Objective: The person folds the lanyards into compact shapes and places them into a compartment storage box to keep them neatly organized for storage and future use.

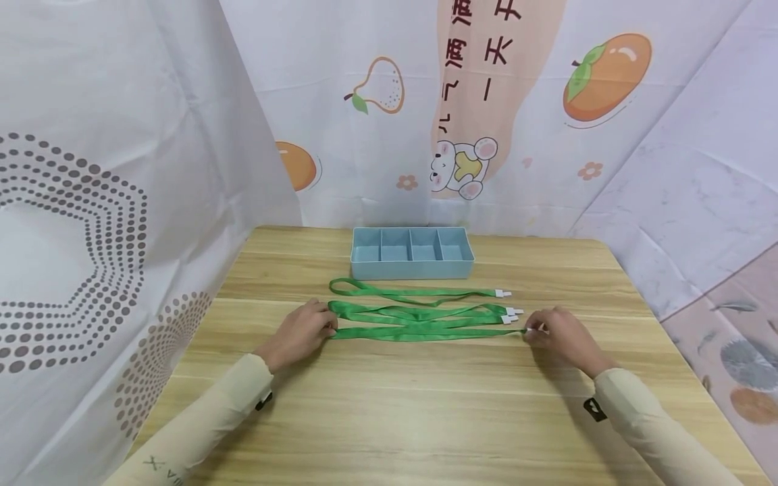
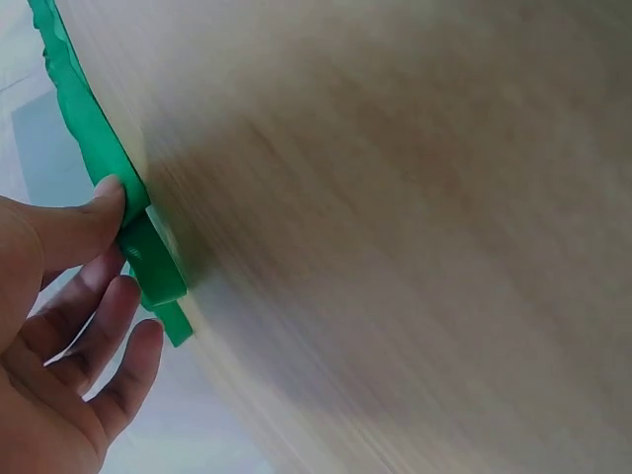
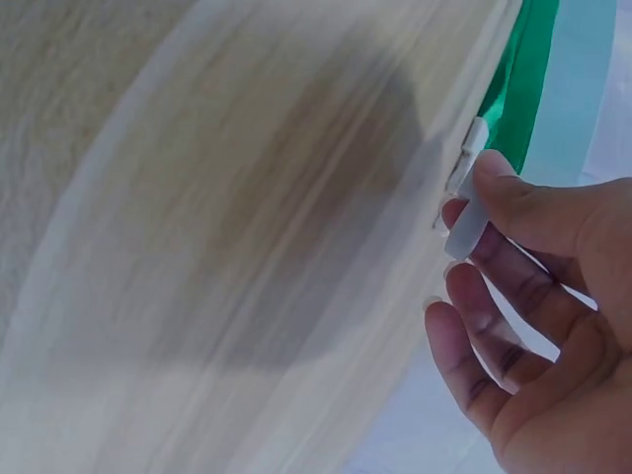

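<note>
I see the nearest green lanyard (image 1: 425, 333) stretched flat and straight across the middle of the tabletop (image 1: 425, 418), running left to right, with my two hands at its ends. My left hand (image 1: 300, 332) lies low on the wood, forearm coming in from the near left corner; in the left wrist view its thumb and forefinger pinch the looped end of the strap (image 2: 148, 252), the other fingers loosely curled below. My right hand (image 1: 562, 334) reaches in from the near right corner, and the right wrist view shows thumb and forefinger pinching the white plastic clip (image 3: 469, 202) at the strap's other end, remaining fingers relaxed and apart. Just behind this strap lie two more green lanyards (image 1: 419, 312) bunched together, then a fourth lanyard (image 1: 413, 292) farther back. Beyond them, near the far edge, sits a pale blue divided tray (image 1: 412, 268) with four compartments.
</note>
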A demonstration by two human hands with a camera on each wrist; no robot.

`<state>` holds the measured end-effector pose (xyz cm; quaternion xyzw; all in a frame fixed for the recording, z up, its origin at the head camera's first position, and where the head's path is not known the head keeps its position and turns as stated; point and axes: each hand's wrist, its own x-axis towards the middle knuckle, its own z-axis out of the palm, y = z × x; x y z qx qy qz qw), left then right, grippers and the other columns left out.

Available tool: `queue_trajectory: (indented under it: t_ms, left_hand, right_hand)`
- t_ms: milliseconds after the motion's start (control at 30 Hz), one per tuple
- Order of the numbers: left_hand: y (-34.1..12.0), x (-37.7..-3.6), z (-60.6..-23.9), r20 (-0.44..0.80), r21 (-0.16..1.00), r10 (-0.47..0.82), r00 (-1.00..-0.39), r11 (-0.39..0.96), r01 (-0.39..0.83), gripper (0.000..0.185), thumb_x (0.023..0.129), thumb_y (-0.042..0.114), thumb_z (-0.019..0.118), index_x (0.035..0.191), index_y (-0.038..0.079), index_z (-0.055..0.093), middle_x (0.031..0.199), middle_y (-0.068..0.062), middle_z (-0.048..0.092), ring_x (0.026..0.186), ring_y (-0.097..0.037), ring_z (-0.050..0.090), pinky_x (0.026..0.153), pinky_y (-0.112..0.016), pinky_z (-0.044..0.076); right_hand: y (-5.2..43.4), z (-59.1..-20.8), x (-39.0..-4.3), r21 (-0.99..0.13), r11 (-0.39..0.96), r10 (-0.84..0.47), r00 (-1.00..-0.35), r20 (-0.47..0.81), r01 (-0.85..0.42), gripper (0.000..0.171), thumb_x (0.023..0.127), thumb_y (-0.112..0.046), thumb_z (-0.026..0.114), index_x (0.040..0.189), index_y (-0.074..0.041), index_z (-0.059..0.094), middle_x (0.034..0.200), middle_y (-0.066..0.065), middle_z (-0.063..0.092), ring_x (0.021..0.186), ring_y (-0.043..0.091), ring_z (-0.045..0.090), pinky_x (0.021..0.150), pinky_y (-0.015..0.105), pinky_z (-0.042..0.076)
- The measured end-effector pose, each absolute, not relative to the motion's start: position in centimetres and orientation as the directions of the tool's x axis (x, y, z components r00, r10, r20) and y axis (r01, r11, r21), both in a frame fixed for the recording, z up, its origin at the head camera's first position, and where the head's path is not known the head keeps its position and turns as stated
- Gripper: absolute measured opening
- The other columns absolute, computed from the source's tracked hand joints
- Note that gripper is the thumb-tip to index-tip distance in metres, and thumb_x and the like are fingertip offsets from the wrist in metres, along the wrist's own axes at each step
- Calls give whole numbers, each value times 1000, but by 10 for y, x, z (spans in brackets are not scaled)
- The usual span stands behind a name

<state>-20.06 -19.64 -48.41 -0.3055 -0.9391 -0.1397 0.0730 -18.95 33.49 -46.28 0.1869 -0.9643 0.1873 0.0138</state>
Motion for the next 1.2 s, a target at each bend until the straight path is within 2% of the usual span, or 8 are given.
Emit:
queue_trajectory:
  t_ms: [200, 333, 367, 533, 700, 867, 1000, 1200]
  left_hand:
    - [-195, -200, -485, 273, 241, 541, -795, 762, 601, 26, 81, 6, 88, 100, 12, 72, 94, -2, 61, 85, -18, 52, 75, -35, 49]
    - [-194, -200, -487, 302, 243, 542, -784, 752, 613, 26, 79, 7, 90, 92, 12, 69, 90, -1, 53, 82, -18, 46, 74, -35, 45]
    - [-194, -200, -488, 301, 244, 539, -786, 754, 610, 25, 79, 8, 90, 90, 13, 68, 88, 0, 52, 82, -18, 46, 74, -34, 44]
    - [-196, -199, -491, 235, 267, 517, -823, 779, 567, 18, 83, 16, 88, 84, 16, 69, 84, 6, 51, 76, -11, 48, 68, -29, 47]
    - [-195, -199, -489, 168, 310, 509, -844, 785, 535, 19, 88, 16, 84, 80, 17, 67, 78, 10, 56, 68, -6, 50, 61, -26, 48]
    - [-198, -202, -484, 195, 306, 497, -845, 788, 534, 16, 93, 15, 79, 84, 16, 66, 76, 9, 64, 64, -4, 50, 60, -28, 49]
    - [-203, -204, -479, 229, 343, 452, -862, 792, 506, 13, 92, 16, 79, 86, 17, 67, 79, 7, 68, 65, -5, 52, 61, -30, 50]
    - [-210, -204, -476, 179, 414, 446, -877, 775, 478, 14, 90, 18, 81, 84, 21, 69, 79, 12, 68, 65, -4, 52, 60, -28, 47]
  right_hand:
    - [337, -455, -192, -347, 843, -382, -912, 153, -411, 8, 86, -5, 82, 92, -8, 77, 83, -3, 72, 78, 18, 61, 79, 50, 51]
    - [341, -447, -195, -359, 811, -406, -886, 222, -462, 8, 87, -3, 82, 91, -9, 78, 83, -5, 71, 76, 14, 63, 75, 45, 53]
    - [342, -444, -195, -362, 802, -412, -879, 241, -475, 8, 87, -3, 81, 91, -9, 78, 83, -5, 71, 76, 13, 63, 70, 42, 52]
    - [346, -437, -196, -371, 790, -402, -869, 288, -488, 7, 89, -5, 80, 91, -11, 78, 85, -6, 72, 78, 12, 62, 70, 38, 51]
    - [349, -436, -196, -360, 811, -379, -883, 277, -461, 7, 89, -8, 81, 92, -14, 78, 84, -8, 72, 79, 13, 60, 72, 38, 50]
    - [349, -431, -197, -353, 813, -376, -880, 291, -464, 7, 90, -7, 80, 92, -13, 78, 86, -7, 72, 80, 15, 60, 69, 35, 52]
    - [348, -422, -199, -388, 807, -354, -890, 287, -446, 2, 94, -11, 76, 96, -12, 77, 91, -3, 74, 83, 18, 62, 67, 33, 53]
    - [341, -393, -199, -565, 759, -245, -946, 213, -324, 14, 99, -25, 73, 106, -14, 77, 100, 1, 73, 84, 13, 62, 71, 23, 50]
